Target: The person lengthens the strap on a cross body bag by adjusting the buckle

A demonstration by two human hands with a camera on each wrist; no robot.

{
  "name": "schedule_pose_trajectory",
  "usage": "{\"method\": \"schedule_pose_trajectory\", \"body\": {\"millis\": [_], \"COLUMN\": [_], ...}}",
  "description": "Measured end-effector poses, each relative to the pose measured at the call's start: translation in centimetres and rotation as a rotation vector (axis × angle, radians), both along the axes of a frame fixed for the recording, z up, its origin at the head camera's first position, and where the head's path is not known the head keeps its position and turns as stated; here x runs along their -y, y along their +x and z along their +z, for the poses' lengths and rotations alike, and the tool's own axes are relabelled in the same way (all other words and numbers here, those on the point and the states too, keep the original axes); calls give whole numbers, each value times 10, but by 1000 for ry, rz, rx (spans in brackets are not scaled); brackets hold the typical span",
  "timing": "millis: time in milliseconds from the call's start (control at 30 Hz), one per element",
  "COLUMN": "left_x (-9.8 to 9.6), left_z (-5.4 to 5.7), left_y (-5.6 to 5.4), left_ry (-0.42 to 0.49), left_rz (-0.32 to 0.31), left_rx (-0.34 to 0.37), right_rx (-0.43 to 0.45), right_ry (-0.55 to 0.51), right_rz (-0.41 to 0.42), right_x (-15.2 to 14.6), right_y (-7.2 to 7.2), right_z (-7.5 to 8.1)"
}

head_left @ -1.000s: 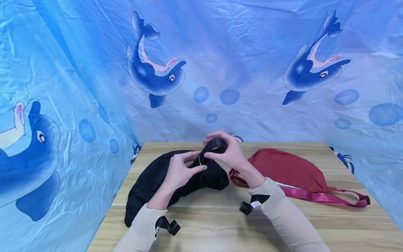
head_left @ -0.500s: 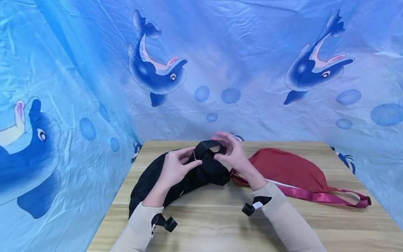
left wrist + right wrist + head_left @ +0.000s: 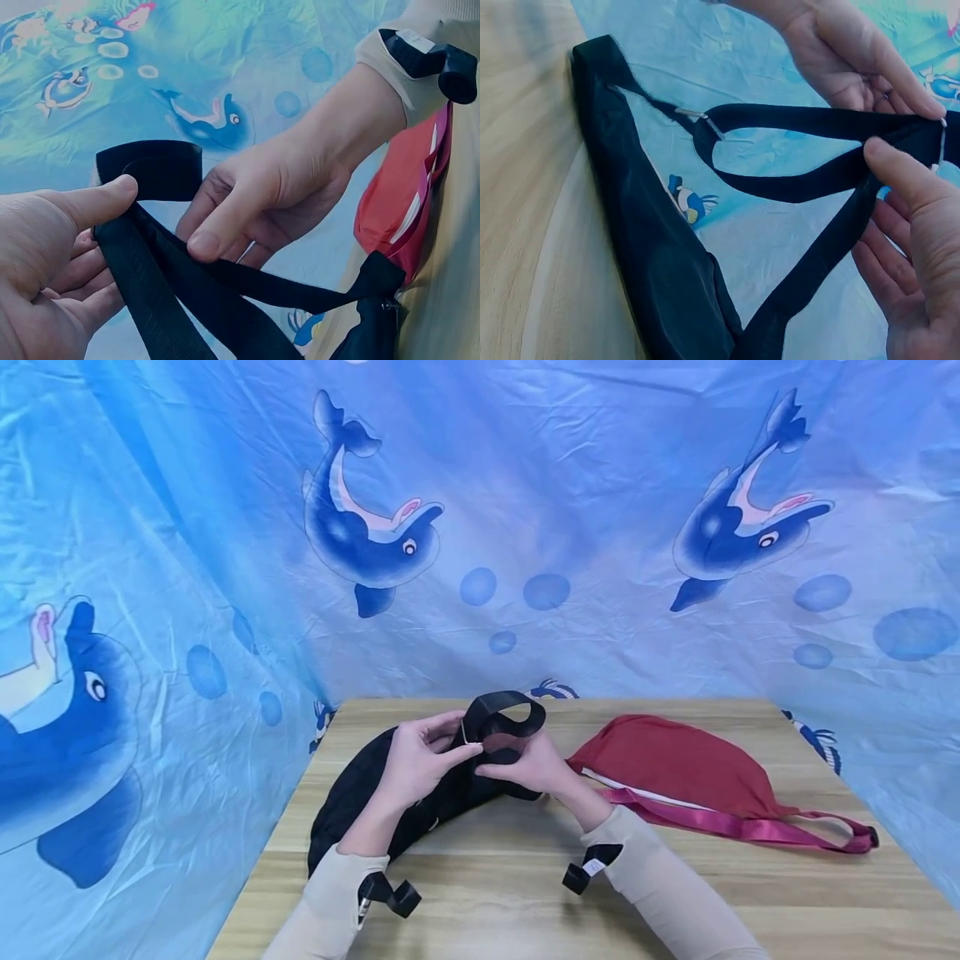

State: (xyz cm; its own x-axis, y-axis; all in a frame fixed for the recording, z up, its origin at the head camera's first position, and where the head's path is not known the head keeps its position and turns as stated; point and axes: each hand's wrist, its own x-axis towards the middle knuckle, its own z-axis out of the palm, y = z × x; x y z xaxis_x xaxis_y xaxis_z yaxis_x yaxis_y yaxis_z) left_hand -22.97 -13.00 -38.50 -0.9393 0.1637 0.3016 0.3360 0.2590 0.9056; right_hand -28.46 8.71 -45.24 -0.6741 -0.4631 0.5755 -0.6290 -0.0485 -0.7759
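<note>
A black waist bag (image 3: 352,802) lies on the left part of the table, partly behind my left arm. Its webbing strap rises between my hands, and a loop of strap (image 3: 501,700) stands up above them. At a thin metal slider (image 3: 942,142), my left hand (image 3: 420,760) pinches the strap between thumb and fingers. Just to the right and lower, my right hand (image 3: 536,767) pinches the strap below the loop, thumb (image 3: 206,244) on the near side. A second metal slider (image 3: 692,114) shows farther along the strap in the right wrist view.
To the right lies a red waist bag (image 3: 675,764) with a white zipper line; its magenta strap (image 3: 765,831) runs along the front to a dark buckle (image 3: 872,837). Blue dolphin-printed cloth (image 3: 600,643) hangs behind and left of the wooden table (image 3: 510,893).
My right hand has left the top of the strap loop and moved down to pinch the strap below it. My left hand has shifted slightly left, still pinching at the slider.
</note>
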Motion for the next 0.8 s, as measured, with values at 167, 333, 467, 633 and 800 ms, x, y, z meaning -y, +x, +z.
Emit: {"method": "schedule_pose_trajectory", "body": {"millis": [167, 333, 467, 633, 800], "left_x": [1, 2, -1, 0, 3], "left_z": [0, 0, 0, 1, 3], "left_y": [-1, 1, 1, 2, 5], "left_ry": [16, 1, 9, 37, 27], "left_rz": [1, 29, -10, -9, -14], "left_rx": [-18, -29, -12, -24, -53], "right_rx": [-43, -78, -53, -43, -20], "right_ry": [156, 246, 120, 148, 261], "right_rz": [-119, -135, -51, -109, -105], "right_x": [-6, -8, 0, -1, -4], "right_y": [3, 5, 5, 6, 5], "right_z": [-1, 2, 4, -1, -6]}}
